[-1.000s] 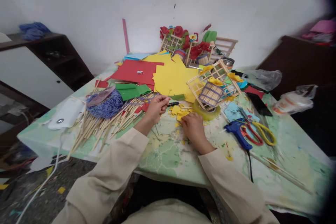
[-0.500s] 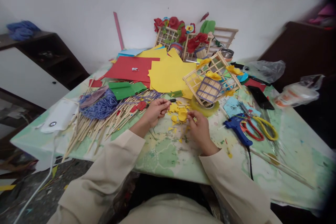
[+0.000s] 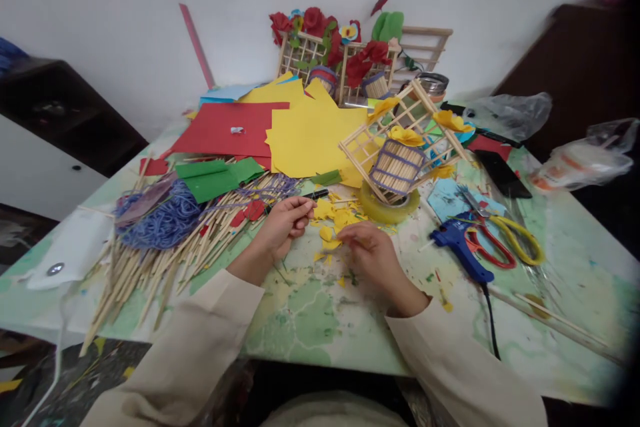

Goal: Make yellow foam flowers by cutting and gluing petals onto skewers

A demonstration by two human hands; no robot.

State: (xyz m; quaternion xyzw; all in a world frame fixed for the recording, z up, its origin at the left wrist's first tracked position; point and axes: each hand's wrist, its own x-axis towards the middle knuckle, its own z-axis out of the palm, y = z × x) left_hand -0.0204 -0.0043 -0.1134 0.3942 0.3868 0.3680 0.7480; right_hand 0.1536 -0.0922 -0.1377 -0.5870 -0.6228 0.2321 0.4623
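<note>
My left hand (image 3: 285,230) is closed in a pinch over the table, left of a scatter of yellow paper scraps (image 3: 343,215). Whatever lies between its fingertips is too small to make out. On the other side, my right hand (image 3: 375,257) has thumb and fingers drawn together at a small yellow paper piece (image 3: 327,238) on the near side of the scatter. Just behind the scraps, a stick lattice frame (image 3: 360,147) with yellow paper flowers (image 3: 406,136) and a small stick basket (image 3: 397,167) leans on a roll of clear tape (image 3: 390,208).
To the right lie a blue glue gun (image 3: 463,250), scissors (image 3: 517,240) and a black phone (image 3: 503,173). Purple yarn (image 3: 160,217) and many thin sticks (image 3: 150,273) cover the left. Yellow sheets (image 3: 315,137) and red sheets (image 3: 225,133) lie behind; finished flower frames (image 3: 305,57) stand against the wall.
My right hand has shifted toward the left and nearer to me, its fingertips now at a small yellow piece. My left hand keeps its pinch. The whole view has tilted slightly.
</note>
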